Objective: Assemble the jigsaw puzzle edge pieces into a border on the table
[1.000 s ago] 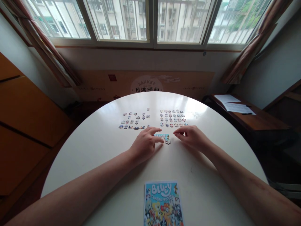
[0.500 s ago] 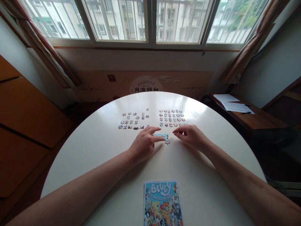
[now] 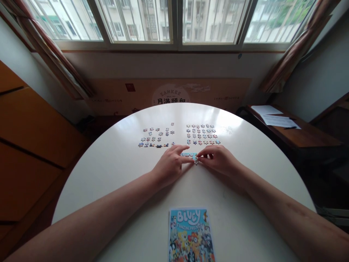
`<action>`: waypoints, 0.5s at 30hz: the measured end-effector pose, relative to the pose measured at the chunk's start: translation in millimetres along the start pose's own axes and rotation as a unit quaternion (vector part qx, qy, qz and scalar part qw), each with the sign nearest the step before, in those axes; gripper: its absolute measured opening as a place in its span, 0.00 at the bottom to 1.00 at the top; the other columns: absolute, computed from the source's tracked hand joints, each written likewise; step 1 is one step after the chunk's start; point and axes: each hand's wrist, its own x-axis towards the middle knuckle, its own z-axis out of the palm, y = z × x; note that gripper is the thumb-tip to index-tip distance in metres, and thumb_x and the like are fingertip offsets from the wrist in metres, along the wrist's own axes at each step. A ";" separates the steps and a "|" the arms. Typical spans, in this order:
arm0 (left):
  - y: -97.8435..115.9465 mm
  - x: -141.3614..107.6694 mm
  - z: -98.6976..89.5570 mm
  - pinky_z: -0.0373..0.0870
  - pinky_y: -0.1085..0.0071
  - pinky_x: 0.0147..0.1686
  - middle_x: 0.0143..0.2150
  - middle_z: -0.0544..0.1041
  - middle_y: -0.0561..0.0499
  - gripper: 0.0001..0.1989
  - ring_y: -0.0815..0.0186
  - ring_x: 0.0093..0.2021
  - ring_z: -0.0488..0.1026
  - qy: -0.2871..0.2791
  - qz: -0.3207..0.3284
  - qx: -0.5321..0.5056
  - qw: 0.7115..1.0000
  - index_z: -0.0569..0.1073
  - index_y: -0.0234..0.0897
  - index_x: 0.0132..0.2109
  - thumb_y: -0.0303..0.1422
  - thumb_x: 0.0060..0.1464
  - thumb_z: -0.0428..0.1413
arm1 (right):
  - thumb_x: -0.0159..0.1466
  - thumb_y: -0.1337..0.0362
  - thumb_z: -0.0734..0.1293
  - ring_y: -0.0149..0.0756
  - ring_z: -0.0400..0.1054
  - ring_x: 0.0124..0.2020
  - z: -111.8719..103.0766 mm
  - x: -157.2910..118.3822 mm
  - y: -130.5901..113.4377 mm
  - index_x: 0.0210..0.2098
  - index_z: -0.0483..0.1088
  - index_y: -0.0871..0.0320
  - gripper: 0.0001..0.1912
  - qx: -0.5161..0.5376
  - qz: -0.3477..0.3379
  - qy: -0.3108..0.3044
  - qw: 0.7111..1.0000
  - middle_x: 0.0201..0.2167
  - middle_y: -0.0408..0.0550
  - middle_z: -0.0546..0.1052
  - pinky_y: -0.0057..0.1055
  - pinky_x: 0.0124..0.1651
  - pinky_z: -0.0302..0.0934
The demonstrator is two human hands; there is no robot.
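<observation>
A small joined strip of jigsaw puzzle (image 3: 188, 155), light blue along its top, lies on the white round table between my hands. My left hand (image 3: 174, 160) rests at its left with fingers spread, the index fingertip and thumb reaching over the strip. From the right, my right hand (image 3: 215, 157) pinches at a jigsaw piece (image 3: 196, 160) on the strip's right end; the fingertips partly cover it. Loose pieces (image 3: 159, 146) lie beyond my left hand in uneven rows. A tidier grid of pieces (image 3: 200, 137) lies beyond my right hand.
A picture card titled Bluey (image 3: 192, 233) lies near me on the white table (image 3: 125, 225). At the right stands a wooden side table (image 3: 289, 134) with paper sheets (image 3: 280, 121) and a pen. Orange cabinets (image 3: 27, 174) stand at the left, windows ahead.
My right hand has moved left, bringing its fingertips against the right end of the puzzle strip. My left hand stays by the strip. The view has tilted down slightly.
</observation>
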 end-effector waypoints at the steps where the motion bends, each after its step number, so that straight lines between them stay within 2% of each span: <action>1: 0.4 0.5 0.0 0.71 0.49 0.56 0.59 0.74 0.45 0.24 0.55 0.57 0.70 -0.003 0.000 0.000 1.000 0.83 0.49 0.45 0.14 0.53 0.55 | 0.61 0.64 0.71 0.29 0.68 0.27 -0.3 0.0 -0.2 0.35 0.82 0.51 0.05 -0.006 0.003 -0.004 1.000 0.28 0.41 0.79 0.28 0.33 0.60; 5: 1.5 3.0 -0.2 0.69 0.49 0.58 0.60 0.74 0.45 0.22 0.55 0.58 0.69 -0.011 0.006 0.002 1.000 0.83 0.48 0.45 0.16 0.55 0.55 | 0.61 0.60 0.72 0.30 0.68 0.28 -1.8 0.0 -0.6 0.34 0.82 0.50 0.05 -0.027 0.012 -0.018 0.999 0.28 0.41 0.79 0.29 0.33 0.60; 15: 0.9 3.7 0.8 0.69 0.49 0.57 0.60 0.73 0.48 0.26 0.56 0.58 0.69 -0.020 0.004 0.010 1.000 0.82 0.49 0.46 0.14 0.53 0.54 | 0.60 0.61 0.71 0.30 0.68 0.28 -4.6 2.1 -3.4 0.34 0.83 0.51 0.06 -0.019 0.030 -0.037 0.999 0.29 0.43 0.79 0.29 0.32 0.59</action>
